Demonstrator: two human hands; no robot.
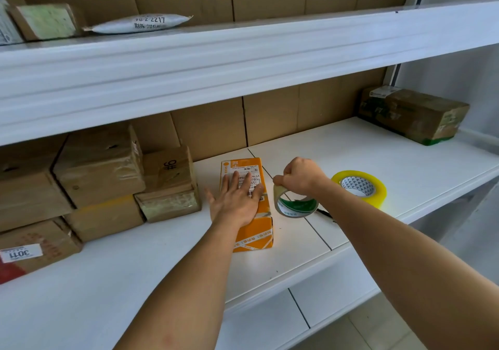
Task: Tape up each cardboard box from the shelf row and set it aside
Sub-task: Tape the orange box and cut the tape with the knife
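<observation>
- Head view: we see the orange box (247, 206) lying flat on the white shelf (378, 144), near its front edge, label side up, with tape bands already across its middle and near end.
- Our left hand (237, 201) lies flat on top of it, fingers (235, 181) straight and spread; we judge this pins the box so it will not slide while tape goes on.
- Our right hand (299, 175) pinches the top of the green tape roll (295, 204), fingers curled round its rim; the roll stands on edge just beside the box's right side, likely so a strip can be drawn straight across.
- A yellow roll (359, 187) lies flat further right, untouched, with a dark thin tool (325, 213) between the rolls; we cannot tell what it is.
- Brown boxes (100, 169) are stacked at the left, and one taped box (413, 115) sits apart at the far right.
- Cardboard lines the shelf's back; an upper shelf (243, 61) carries a white parcel (140, 23).
</observation>
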